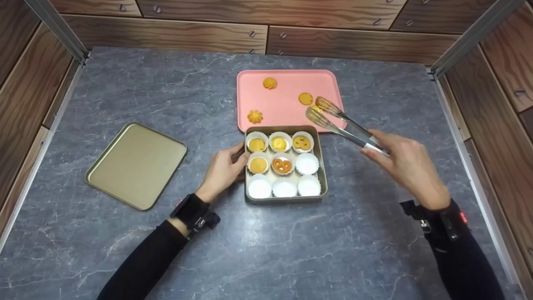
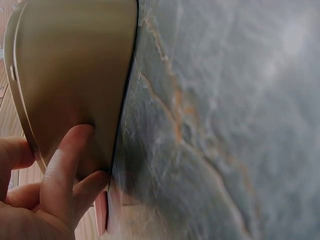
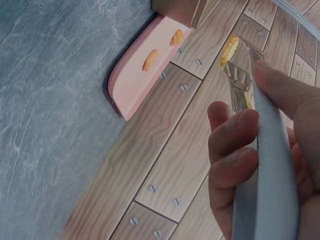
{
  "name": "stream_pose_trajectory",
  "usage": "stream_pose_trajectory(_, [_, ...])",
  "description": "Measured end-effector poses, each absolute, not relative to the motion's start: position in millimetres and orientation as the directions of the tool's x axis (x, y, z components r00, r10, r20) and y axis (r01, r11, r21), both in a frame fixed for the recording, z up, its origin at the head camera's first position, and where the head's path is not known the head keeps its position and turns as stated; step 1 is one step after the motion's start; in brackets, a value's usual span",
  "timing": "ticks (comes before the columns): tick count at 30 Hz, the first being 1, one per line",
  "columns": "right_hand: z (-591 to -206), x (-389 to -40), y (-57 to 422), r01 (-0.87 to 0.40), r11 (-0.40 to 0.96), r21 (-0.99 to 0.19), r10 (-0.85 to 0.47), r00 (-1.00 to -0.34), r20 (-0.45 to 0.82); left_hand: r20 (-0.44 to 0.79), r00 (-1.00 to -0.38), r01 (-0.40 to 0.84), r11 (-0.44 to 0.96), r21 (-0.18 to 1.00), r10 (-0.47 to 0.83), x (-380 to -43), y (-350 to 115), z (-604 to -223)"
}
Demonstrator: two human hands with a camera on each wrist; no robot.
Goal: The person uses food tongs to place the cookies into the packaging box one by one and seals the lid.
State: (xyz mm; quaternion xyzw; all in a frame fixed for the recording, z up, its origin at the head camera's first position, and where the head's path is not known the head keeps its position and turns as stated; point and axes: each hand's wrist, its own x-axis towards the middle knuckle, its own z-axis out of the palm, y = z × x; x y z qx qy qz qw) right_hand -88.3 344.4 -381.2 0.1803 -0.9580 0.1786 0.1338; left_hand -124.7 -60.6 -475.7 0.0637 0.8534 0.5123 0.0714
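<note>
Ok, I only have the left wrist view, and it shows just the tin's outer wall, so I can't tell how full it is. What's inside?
Observer: The tin has nine white paper cups in it, and five hold a cookie each.
Operator: I can't see the other hand either. What does it hold?
Observer: The right hand grips metal tongs, with a yellow cookie at their tips.
Operator: And is there anything off to the tin's left?
Observer: Yes, in the head view a flat gold lid lies to the left of the tin, apart from it.
</note>
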Motion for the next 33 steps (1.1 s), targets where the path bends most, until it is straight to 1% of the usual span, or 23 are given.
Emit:
stream_pose_trajectory(6, [-378.7,-77.8,351.7,-0.397,0.867,-0.303,-0.303,-0.900,0.312,-0.072,-0.982,0.020,0.470,0.883,0.176,-124.3,-61.0,-475.9])
stream_pose_trajectory(13, [-376.1,-70.6,362.6,-0.435,0.861,-0.264,-0.363,-0.888,0.282,-0.069,-0.981,0.026,0.476,0.879,0.181,-124.6,-60.6,-476.2])
stream_pose_trajectory(22, [-371.8,-66.4,369.7,-0.457,0.857,-0.239,-0.407,-0.884,0.231,-0.060,-0.983,0.028,0.464,0.885,0.173,-123.0,-60.6,-476.9])
stream_pose_trajectory(33, [-359.5,-64.1,365.0,-0.552,0.808,-0.206,-0.523,-0.833,0.181,-0.075,-0.981,0.018,0.474,0.880,0.177,-123.1,-61.1,-475.6])
